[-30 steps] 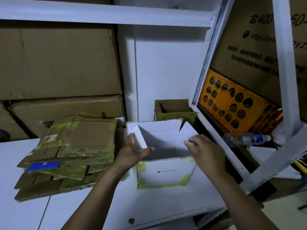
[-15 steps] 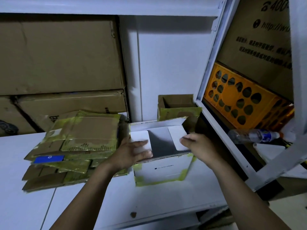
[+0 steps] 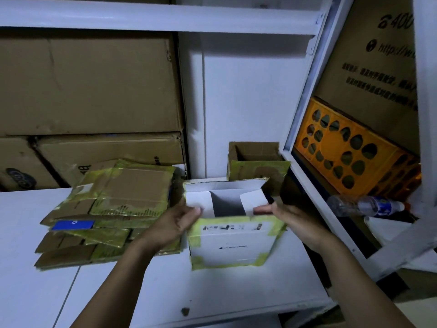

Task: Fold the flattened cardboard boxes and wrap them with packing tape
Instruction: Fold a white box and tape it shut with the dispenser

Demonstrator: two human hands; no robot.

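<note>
On the white table (image 3: 142,292), in the head view: holding a white box (image 3: 230,245) upright, mouth upward, just right of a stack of flattened boxes (image 3: 113,204) edged in yellowish tape. Gripping the near-left top corner with the left hand (image 3: 175,223), thumb side pressed onto the left side flap (image 3: 197,201). Gripping the near-right top corner with the right hand (image 3: 290,218), with one fingertip laid on the right side flap (image 3: 253,200). On both sides, fingers closed on cardboard, not slack. Both side flaps turned inward over the opening, with a dark gap left between them. At the back, the far flap (image 3: 224,185) standing up. At the front, seemingly the labelled near flap (image 3: 233,227) raised in line with the front wall.

Just behind, a brown open box (image 3: 256,162). To the right, on the shelf, an orange crate (image 3: 350,157) and a plastic bottle (image 3: 364,205).

Judging the step: closing the top of an already erected box, short flaps in, long flaps not yet down. Calling next for folding the near and far flaps over the short ones until meeting edge to edge. Then pinning that seam with one hand and freeing the other for packing tape. No tape roll to be seen in this view, so probably a matter of finding it first. Worth minding the side flaps, likely to spring up once released.
</note>
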